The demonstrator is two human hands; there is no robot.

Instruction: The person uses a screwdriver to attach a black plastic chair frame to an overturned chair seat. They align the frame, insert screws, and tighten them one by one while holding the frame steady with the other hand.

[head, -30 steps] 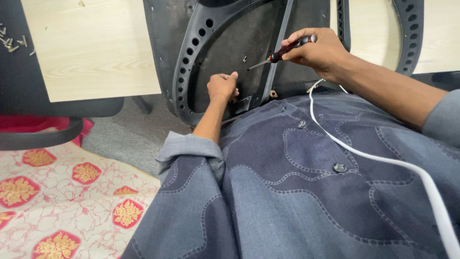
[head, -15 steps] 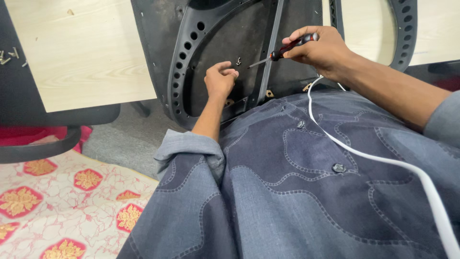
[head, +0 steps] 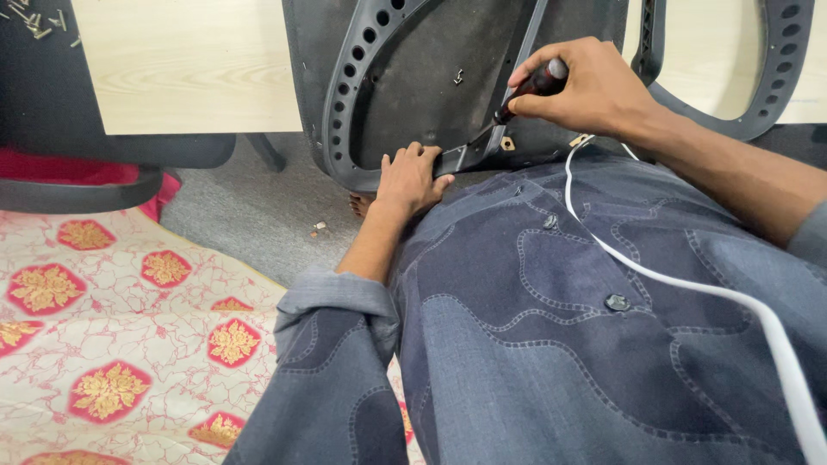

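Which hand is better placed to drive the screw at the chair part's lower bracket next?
Right, most likely. The right hand already grips the screwdriver, its tip angled down at the bracket on the black chair part. The left hand lies flat on the part's lower edge, steadying it.

furniture assembly workshop, chair shell (head: 413,86), loose screws (head: 39,19), floor mat (head: 129,327)
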